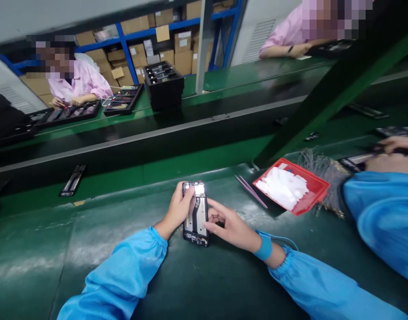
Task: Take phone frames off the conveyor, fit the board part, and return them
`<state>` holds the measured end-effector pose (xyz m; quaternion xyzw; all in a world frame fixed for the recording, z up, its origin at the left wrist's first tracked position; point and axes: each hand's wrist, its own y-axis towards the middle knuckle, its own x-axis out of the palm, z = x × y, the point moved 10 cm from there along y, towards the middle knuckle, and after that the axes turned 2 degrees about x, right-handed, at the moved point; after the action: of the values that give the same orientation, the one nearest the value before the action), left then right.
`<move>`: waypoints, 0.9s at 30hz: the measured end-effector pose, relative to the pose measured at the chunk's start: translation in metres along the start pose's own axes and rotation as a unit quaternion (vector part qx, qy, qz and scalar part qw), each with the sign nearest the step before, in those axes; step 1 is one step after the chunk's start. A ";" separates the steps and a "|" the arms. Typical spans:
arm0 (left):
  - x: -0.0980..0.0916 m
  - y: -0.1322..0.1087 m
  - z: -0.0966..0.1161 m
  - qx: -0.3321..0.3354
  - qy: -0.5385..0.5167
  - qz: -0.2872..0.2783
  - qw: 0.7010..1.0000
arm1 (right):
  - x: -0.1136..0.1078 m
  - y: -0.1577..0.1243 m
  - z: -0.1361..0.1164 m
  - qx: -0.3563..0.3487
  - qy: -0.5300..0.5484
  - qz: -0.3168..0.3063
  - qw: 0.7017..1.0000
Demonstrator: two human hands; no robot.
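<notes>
Both hands on phone, left hand (177,212) gripping upper left edge, right hand (229,226) pinching lower right edge.
Phone (195,214) flat on green mat (90,249), between hands, long axis pointing away; back open, dark frame, metal plates exposed. Tweezers (251,191) and red tray (292,186) near, to right.

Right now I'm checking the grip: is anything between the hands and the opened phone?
Nothing visible. The left hand grips the opened phone directly by its left edge, the right hand touches its right edge. The tweezers and red tray lie apart to the right.
</notes>
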<state>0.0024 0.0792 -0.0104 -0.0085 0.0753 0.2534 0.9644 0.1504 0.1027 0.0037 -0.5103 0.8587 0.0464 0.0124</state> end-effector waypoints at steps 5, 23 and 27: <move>0.000 0.001 0.001 0.000 0.002 0.002 1.000 | -0.001 0.001 0.003 0.015 0.004 0.006 1.000; -0.011 0.023 -0.024 -0.158 -0.115 -0.050 0.979 | -0.054 0.003 0.039 0.126 0.052 0.162 0.977; -0.072 0.052 -0.016 -0.097 -0.093 0.061 0.989 | -0.050 0.006 0.036 0.107 0.021 0.139 0.984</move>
<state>-0.0876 0.0885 -0.0141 -0.0738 -0.0396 0.3180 0.9444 0.1687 0.1527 -0.0282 -0.3830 0.9211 -0.0556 0.0421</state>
